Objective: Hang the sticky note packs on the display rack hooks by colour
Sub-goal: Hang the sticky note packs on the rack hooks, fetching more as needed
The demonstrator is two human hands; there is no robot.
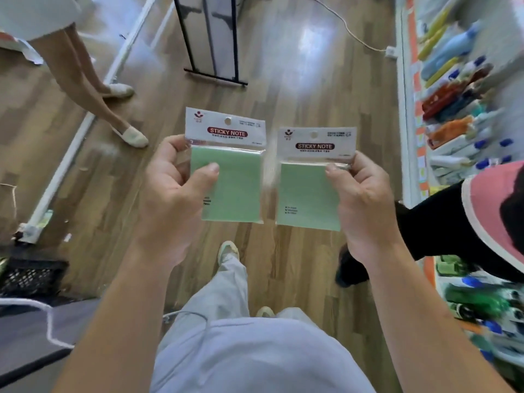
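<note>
Left grip (181, 191) and right grip (360, 199) pinch glossy packs (238, 194) (306, 199).

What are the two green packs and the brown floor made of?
The left green pack and right green pack look like paper pads in clear shiny plastic sleeves: the tops glint and crinkle. Their white printed headers are probably card. The floor looks like glossy wood-grain planks, wood or laminate; lights reflect.

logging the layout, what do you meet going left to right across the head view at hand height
white floor rail → left hand → green sticky note pack in its grip → second green pack → right hand holding it → black sleeve of another person → shelf of goods
</note>
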